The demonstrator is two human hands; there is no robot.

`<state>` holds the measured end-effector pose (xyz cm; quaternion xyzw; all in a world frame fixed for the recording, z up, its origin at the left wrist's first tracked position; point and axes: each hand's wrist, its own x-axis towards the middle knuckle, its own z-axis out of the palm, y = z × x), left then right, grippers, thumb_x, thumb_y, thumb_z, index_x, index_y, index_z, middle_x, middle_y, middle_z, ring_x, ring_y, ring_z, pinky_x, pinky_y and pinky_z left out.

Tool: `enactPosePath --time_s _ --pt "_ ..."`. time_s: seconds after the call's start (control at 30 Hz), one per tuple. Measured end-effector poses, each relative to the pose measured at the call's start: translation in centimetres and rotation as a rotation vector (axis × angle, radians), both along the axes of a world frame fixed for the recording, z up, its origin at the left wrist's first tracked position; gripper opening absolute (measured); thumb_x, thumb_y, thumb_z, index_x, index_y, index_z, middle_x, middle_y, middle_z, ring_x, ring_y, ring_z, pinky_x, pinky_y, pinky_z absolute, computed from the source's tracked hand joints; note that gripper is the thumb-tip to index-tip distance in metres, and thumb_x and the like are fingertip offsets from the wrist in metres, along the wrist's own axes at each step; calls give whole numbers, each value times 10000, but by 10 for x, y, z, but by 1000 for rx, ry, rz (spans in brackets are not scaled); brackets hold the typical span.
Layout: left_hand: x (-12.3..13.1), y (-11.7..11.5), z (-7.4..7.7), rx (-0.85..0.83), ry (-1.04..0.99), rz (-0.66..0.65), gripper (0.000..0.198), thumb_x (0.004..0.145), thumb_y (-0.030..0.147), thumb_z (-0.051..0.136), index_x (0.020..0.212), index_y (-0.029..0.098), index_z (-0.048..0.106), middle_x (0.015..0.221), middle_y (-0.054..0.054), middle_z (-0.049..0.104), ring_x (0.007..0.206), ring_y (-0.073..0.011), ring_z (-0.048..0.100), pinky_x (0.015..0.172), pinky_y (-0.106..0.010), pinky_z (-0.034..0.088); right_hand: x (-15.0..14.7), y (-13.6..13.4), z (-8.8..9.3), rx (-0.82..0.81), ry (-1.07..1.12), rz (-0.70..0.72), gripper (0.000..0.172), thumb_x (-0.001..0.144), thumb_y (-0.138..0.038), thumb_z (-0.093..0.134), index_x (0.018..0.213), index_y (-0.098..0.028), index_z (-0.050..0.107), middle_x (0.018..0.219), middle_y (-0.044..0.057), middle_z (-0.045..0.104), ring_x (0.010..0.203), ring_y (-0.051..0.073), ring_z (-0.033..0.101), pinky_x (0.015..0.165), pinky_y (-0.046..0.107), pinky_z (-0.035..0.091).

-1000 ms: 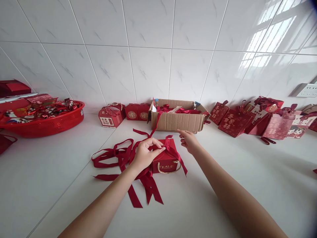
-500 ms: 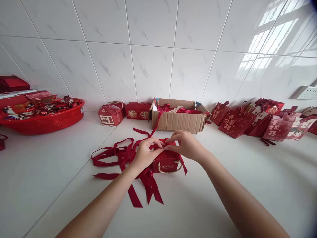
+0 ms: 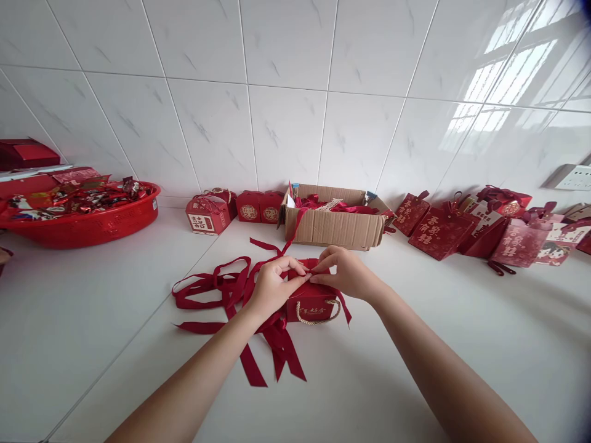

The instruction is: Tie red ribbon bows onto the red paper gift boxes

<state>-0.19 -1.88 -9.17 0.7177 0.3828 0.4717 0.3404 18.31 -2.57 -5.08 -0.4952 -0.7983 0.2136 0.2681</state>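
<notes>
A small red gift box (image 3: 310, 307) with gold lettering and a beige rope handle (image 3: 318, 320) stands on the white counter in front of me. Over its top, my left hand (image 3: 273, 284) and my right hand (image 3: 347, 274) meet, each pinching red ribbon with thumb and fingertips. The exact spot they grip is partly hidden by the fingers. One ribbon end (image 3: 344, 307) hangs past the box's right side. More red ribbon (image 3: 203, 289) lies in loops to the left, and cut tails (image 3: 281, 351) spread toward me below my left wrist.
A cardboard box (image 3: 330, 227) holding ribbon stands by the tiled wall. At far left is a red basin (image 3: 92, 224) of wrapped sweets. Red double-happiness boxes (image 3: 210, 214) sit behind the loops; several red gift bags (image 3: 441, 231) lean at the right.
My fingertips have drawn slightly closer together over the box top. The right hand's fingers have shifted a little; the box and loose ribbons stay put, while the whole view has moved slightly.
</notes>
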Motion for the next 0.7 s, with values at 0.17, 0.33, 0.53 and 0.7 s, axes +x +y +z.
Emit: enactPosePath --time_s 0.17,0.33,0.53,0.7 --pt "-3 -1 7 -23 40 -17 81 754 256 637 767 187 595 843 -20 676 838 -169 645 784 -312 523 0 3 -3 -44 69 -24 129 737 -333 670 784 -259 765 986 52 614 881 215 584 755 342 457" --pt "-6 -1 10 -11 61 -15 62 775 242 607 792 189 579 845 -11 662 831 -155 639 778 -295 520 0 2 -2 -125 163 -27 137 730 -341 670 767 -245 760 1099 57 610 955 229 588 823 364 453" --pt "-5 -1 9 8 85 -5 40 781 225 584 790 191 565 833 -1 638 825 -142 619 779 -281 503 -1 -1 1 -327 272 3 157 742 -344 652 733 -215 741 1365 67 466 1209 295 475 863 393 457" --pt "-2 1 5 11 57 3 20 767 175 564 778 187 552 837 -13 635 841 -152 622 795 -292 502 -4 2 -5 -422 402 148 152 756 -328 657 671 -218 718 1198 78 614 1399 238 206 1037 403 316"
